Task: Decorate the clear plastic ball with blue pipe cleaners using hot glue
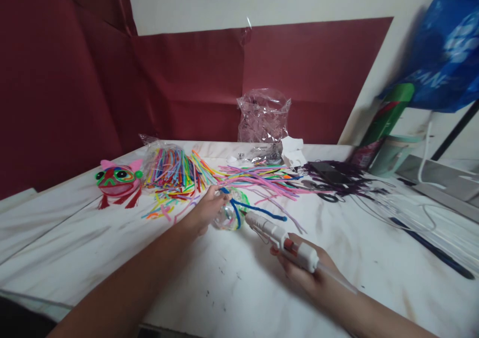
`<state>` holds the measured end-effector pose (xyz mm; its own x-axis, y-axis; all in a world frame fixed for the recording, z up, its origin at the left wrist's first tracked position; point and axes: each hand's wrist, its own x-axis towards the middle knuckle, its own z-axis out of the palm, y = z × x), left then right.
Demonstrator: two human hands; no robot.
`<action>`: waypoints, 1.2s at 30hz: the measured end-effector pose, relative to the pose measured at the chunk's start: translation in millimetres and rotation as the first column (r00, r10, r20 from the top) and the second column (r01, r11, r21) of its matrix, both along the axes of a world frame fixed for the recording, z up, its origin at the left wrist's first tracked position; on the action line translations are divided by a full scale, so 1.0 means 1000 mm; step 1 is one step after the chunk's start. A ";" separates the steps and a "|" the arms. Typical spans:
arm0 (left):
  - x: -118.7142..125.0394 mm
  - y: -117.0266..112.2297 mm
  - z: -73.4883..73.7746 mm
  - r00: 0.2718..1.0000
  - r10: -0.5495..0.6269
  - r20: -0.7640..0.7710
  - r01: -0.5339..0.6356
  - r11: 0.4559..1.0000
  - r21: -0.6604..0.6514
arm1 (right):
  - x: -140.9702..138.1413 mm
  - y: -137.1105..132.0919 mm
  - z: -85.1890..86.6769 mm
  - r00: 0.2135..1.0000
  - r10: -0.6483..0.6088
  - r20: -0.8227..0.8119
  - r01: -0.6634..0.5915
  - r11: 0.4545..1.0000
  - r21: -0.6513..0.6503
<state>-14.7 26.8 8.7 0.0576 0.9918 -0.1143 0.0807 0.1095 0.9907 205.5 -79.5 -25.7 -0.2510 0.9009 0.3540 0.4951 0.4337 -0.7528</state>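
Note:
My left hand (205,209) grips a small clear ball-shaped object (229,214) wrapped with blue and green pipe cleaners, resting on the white marbled table (232,283). My right hand (305,265) is closed around a white hot glue gun (282,241) with a glue stick jutting out of its back. The gun's nozzle points at the clear object and sits just right of it. A blue pipe cleaner (262,211) trails from the object toward the right.
A pile of coloured pipe cleaners (175,173) and a spread of pastel ones (262,178) lie behind the hands. A red and green frog-like figure (118,178) stands at left. A clear plastic bag (264,116), dark purple strands (337,178), a blue pen (430,248) and cables are at right.

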 end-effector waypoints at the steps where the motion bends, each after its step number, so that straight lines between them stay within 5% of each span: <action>1: 0.000 0.000 0.000 1.000 0.001 -0.008 -0.001 1.000 0.000 | -0.001 0.000 0.002 1.000 -0.004 0.006 0.004 1.000 -0.003; 36: 0.006 -0.006 -0.001 0.998 -0.041 -0.042 0.041 0.999 0.017 | 0.001 -0.002 0.000 0.999 -0.040 -0.031 0.040 0.999 0.010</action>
<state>-8.4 21.3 8.2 0.0939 0.9906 -0.0994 0.1260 0.0872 0.9882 207.0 -81.6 -25.5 -0.2038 0.9062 0.3705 0.4884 0.4221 -0.7637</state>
